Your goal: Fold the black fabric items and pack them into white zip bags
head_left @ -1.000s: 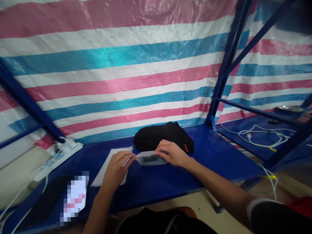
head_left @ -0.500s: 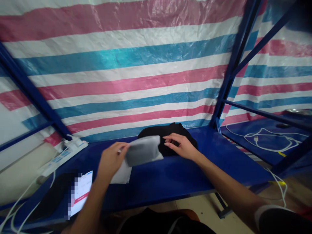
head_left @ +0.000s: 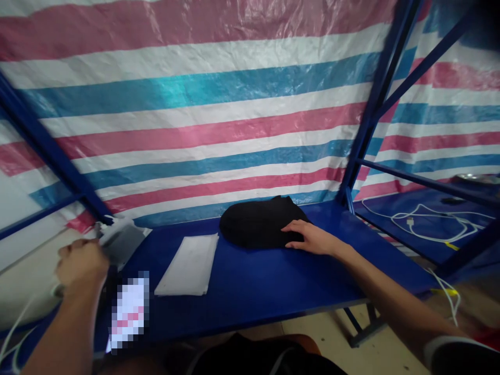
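A translucent frosted packet (head_left: 124, 242) with something grey inside is held by my left hand (head_left: 83, 266) at the left end of the bench, over the power strip. That hand's fingers are closed on the packet's near side, and partly hidden. My right hand (head_left: 312, 237) rests on the right part of a bundle of black cloth (head_left: 253, 224), with thumb and fingers apart. Between the hands, nearer the left, lies a flat stack of white translucent sheets or bags (head_left: 189, 265) on the blue bench (head_left: 253, 281).
A lit phone (head_left: 128, 312), partly blurred out, lies at the front left. Blue metal posts (head_left: 367, 104) frame the bench, and a striped plastic sheet (head_left: 214, 125) hangs behind it. White cables (head_left: 437, 224) lie coiled on the surface to the right.
My left hand has carried the packet from above the white stack to the far left, uncovering the stack. My right hand has moved slightly right and down onto the black cloth.
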`<state>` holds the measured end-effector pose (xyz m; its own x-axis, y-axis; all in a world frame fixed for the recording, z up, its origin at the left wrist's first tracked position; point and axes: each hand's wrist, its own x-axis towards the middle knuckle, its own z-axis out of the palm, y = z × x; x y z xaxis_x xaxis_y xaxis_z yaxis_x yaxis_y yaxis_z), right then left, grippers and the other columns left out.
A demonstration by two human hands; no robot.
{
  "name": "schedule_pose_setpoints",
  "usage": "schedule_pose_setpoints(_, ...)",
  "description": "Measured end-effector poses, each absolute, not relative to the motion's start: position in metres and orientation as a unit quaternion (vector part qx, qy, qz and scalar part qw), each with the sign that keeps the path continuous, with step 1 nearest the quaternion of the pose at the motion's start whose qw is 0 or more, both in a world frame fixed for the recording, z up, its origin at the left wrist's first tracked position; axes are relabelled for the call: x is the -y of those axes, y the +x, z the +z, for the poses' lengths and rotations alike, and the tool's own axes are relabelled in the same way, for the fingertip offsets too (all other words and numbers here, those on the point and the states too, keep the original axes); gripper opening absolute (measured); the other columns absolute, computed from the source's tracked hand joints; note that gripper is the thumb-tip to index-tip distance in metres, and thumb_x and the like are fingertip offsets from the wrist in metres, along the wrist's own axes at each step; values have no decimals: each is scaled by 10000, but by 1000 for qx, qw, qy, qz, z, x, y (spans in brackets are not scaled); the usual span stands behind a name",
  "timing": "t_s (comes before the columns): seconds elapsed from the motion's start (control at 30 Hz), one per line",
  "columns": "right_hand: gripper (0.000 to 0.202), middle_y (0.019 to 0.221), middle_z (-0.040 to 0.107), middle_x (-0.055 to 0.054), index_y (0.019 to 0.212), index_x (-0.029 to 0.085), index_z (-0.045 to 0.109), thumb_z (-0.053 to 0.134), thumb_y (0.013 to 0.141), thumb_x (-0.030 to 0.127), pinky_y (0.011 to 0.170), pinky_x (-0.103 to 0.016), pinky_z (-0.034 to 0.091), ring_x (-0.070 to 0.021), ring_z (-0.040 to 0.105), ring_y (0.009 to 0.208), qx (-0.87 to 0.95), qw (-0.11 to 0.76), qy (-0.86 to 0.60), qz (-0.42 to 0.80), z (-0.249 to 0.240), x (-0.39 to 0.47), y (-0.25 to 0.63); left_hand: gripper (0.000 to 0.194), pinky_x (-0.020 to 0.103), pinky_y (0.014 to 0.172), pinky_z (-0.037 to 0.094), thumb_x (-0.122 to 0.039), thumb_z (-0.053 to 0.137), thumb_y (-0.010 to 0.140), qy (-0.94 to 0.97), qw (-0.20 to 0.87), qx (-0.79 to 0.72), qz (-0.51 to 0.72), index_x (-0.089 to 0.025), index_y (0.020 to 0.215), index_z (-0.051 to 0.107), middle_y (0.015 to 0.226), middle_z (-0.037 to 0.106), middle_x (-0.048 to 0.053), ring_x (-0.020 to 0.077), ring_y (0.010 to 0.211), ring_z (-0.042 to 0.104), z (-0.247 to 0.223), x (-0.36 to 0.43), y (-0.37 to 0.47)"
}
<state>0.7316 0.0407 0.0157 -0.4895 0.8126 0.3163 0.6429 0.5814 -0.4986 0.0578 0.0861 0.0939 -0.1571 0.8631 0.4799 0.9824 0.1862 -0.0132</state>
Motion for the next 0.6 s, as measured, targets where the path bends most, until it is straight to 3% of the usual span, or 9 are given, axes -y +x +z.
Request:
schedule_pose_setpoints(0.1, 521, 1351, 680, -118, 1415, 268, 686, 780, 953, 489, 1140, -488, 498, -318, 627, 1282, 856, 234, -432, 160, 5, -40, 739, 402, 630, 1085, 476, -272, 401, 1018, -650, 295, 685, -141, -66, 1163, 714, 1257, 702, 183, 456, 1383, 500, 94, -92, 111)
schedule_pose_setpoints(0.3, 445, 1385, 658, -128, 1377, 251, 699, 759, 941, 318, 1159, -498, 485, -321, 595, 1313, 848, 254, -446, 133, -8, -30, 752, 387, 419, 1119, 519, -374, 473, 1083, -889, 41, 424, -168, -224, 1355, 703, 1333, 740, 100, 265, 1236, 678, 79, -91, 285)
schedule_pose_setpoints(0.4, 498, 1407, 643, -142, 1404, 244, 671, 779, 927, 341, 1155, -503, 494, -322, 593, 1321, 834, 271, -462, 132, -11, -22, 766, 379, 473, 1185, 470, -327, 560, 1066, -932, 22, 340, -124, -246, 1411, 695, 1459, 688, 111, 298, 1384, 608, 49, -69, 349)
schedule_pose_setpoints(0.5, 375, 1366, 673, -132, 1318, 242, 702, 739, 953, 319, 1162, -501, 491, -311, 617, 1300, 832, 286, -460, 117, -14, -18, 779, 425, 558, 1209, 436, -309, 629, 1039, -920, 49, 373, -111, -255, 1458, 673, 1603, 571, 146, 375, 1517, 486, 20, -56, 378)
schedule_pose_setpoints(0.6, 238, 1323, 707, -116, 1225, 246, 731, 664, 1003, 299, 1136, -477, 519, -291, 665, 1247, 836, 290, -454, 103, -17, -16, 787, 387, 536, 1162, 476, -247, 582, 1057, -907, 79, 398, -111, -222, 1429, 683, 1581, 576, 177, 366, 1453, 551, 6, -55, 387)
